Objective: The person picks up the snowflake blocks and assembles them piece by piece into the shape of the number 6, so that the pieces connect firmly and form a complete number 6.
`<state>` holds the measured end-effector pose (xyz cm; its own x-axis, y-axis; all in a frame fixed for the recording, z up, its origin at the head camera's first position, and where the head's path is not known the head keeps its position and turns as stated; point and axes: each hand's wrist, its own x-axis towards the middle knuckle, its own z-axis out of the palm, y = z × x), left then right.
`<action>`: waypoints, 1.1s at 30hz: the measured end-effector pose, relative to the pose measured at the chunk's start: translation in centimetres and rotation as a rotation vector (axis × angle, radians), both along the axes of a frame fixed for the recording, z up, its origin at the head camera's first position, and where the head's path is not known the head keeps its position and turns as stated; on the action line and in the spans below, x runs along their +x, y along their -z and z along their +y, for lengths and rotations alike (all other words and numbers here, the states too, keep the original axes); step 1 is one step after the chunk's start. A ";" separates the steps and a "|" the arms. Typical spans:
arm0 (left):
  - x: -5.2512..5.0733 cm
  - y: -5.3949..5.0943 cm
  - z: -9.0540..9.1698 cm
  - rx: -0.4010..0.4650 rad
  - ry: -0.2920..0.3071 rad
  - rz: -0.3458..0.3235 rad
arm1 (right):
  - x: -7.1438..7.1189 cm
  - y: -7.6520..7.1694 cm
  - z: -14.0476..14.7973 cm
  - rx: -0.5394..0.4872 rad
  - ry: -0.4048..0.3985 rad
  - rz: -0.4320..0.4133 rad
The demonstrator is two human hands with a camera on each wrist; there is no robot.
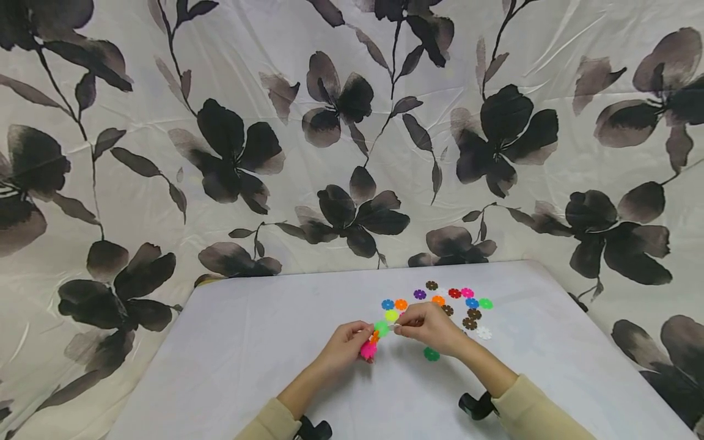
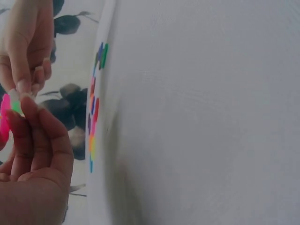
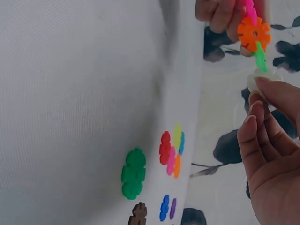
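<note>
Beige sleeves (image 1: 541, 406) sit closest, the left hand (image 1: 345, 345) pinches three joined flower discs (image 1: 375, 337), the right hand (image 1: 431, 331) pinches a white disc (image 3: 273, 75) at their two o'clock, and many loose discs (image 1: 472, 303) lie unjoined beyond at two o'clock.

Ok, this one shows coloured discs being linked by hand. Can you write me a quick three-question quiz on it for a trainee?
1. What colour is the pinched disc in the right hand? A) purple B) white C) brown
2. True or false: the orange disc is linked between the pink disc and the bright green disc.
3. Which loose disc lies lowest on the white table in the head view?

Key:
1. B, white.
2. True; the right wrist view shows that order.
3. The dark green disc, set apart from the main scatter.
</note>
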<state>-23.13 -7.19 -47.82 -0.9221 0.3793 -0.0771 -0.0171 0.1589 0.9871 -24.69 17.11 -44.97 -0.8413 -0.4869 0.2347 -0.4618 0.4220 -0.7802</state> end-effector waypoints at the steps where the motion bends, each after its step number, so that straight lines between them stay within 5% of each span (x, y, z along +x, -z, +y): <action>1: 0.0 0.1 0.1 -0.001 -0.005 0.007 | 0.1 0.0 -0.1 0.001 -0.009 0.003; 11: 0.1 0.3 0.2 0.005 -0.031 0.058 | 0.0 0.4 -0.4 0.033 -0.057 0.032; 33: -0.2 -0.2 -0.4 0.028 0.104 0.056 | -0.7 -1.0 0.0 0.063 -0.263 0.087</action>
<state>-23.29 -7.59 -47.65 -0.8803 0.4742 -0.0141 0.0535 0.1288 0.9902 -25.37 17.07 -43.93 -0.6623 -0.7017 0.2626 -0.6259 0.3254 -0.7088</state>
